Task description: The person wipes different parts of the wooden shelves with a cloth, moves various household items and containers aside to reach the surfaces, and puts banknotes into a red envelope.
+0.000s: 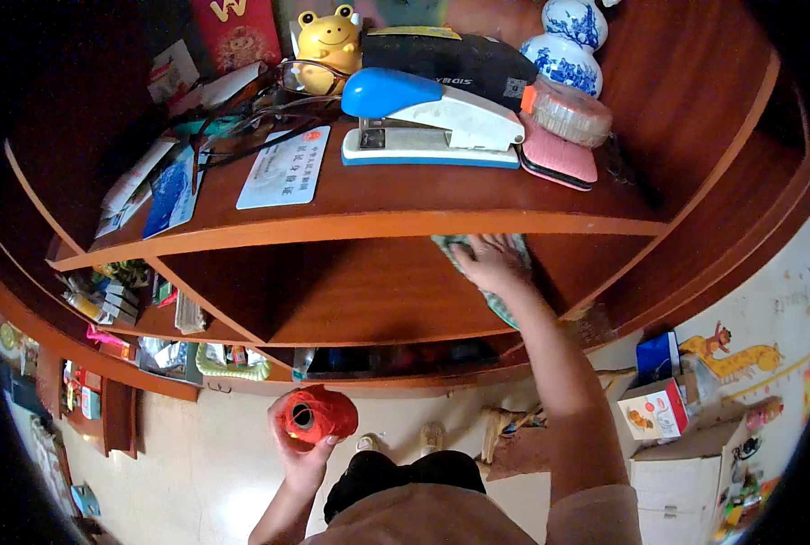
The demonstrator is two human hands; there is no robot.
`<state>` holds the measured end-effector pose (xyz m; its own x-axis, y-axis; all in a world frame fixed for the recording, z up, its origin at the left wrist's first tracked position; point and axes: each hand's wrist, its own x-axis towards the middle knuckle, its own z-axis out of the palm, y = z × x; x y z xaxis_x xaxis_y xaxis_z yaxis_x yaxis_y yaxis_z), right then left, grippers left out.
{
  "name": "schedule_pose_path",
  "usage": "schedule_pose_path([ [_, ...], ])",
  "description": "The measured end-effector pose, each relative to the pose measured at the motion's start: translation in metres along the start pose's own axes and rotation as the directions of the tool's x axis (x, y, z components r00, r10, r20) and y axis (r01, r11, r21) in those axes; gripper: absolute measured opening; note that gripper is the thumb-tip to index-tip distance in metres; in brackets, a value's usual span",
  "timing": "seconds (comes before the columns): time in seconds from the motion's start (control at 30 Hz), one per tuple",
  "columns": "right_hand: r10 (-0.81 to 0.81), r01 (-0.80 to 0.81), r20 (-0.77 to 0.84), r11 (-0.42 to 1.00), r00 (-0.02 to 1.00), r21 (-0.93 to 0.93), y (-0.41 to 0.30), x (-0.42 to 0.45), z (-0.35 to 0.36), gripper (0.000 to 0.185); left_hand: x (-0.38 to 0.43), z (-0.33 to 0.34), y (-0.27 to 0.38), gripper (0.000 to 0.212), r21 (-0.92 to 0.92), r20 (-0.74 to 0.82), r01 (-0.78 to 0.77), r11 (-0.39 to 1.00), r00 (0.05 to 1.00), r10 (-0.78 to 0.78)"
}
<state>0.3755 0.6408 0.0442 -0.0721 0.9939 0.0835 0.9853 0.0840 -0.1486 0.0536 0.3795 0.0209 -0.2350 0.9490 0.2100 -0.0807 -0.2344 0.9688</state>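
Observation:
My left hand point(306, 456) holds a red roll point(337, 413) with a dark hollow core, perhaps twine or tape, low in front of the wooden shelf unit. My right hand point(497, 266) is inside the lower compartment, pressed flat on a pale green patterned cloth point(500, 306) that lies on the brown shelf board point(378, 293). On the shelf above stand a blue and white stapler point(439, 129), a pink case point(558, 155) with a clear round tape container point(572, 112) on it, and a card point(286, 167) bearing writing.
A yellow frog figure point(329, 48), eyeglasses point(309, 76), a black box point(446, 65) and a blue-and-white gourd vase point(568, 48) stand at the upper shelf's back. Small goods fill the left compartments. Cardboard boxes point(677, 477) are on the floor at right.

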Motion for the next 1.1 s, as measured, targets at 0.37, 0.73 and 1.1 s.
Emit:
schedule_pose_path([
  [0.37, -0.214, 0.322, -0.402, 0.920, 0.891, 0.223, -0.031, -0.160, 0.008, 0.034, 0.073, 0.038, 0.026, 0.070, 0.027, 0.155, -0.126, 0.992, 0.981, 0.120],
  [0.73, 0.401, -0.225, 0.323, -0.273, 0.857, 0.935, -0.012, -0.271, -0.026, 0.042, 0.226, 0.206, -0.014, 0.043, -0.309, 0.388, 0.466, 0.829, 0.858, -0.337],
  [1.1, 0.407, -0.210, 0.389, -0.419, 0.826, 0.883, 0.052, -0.297, -0.010, 0.040, 0.284, 0.320, -0.133, 0.039, -0.208, 0.469, 0.273, 0.939, 0.871, -0.149],
])
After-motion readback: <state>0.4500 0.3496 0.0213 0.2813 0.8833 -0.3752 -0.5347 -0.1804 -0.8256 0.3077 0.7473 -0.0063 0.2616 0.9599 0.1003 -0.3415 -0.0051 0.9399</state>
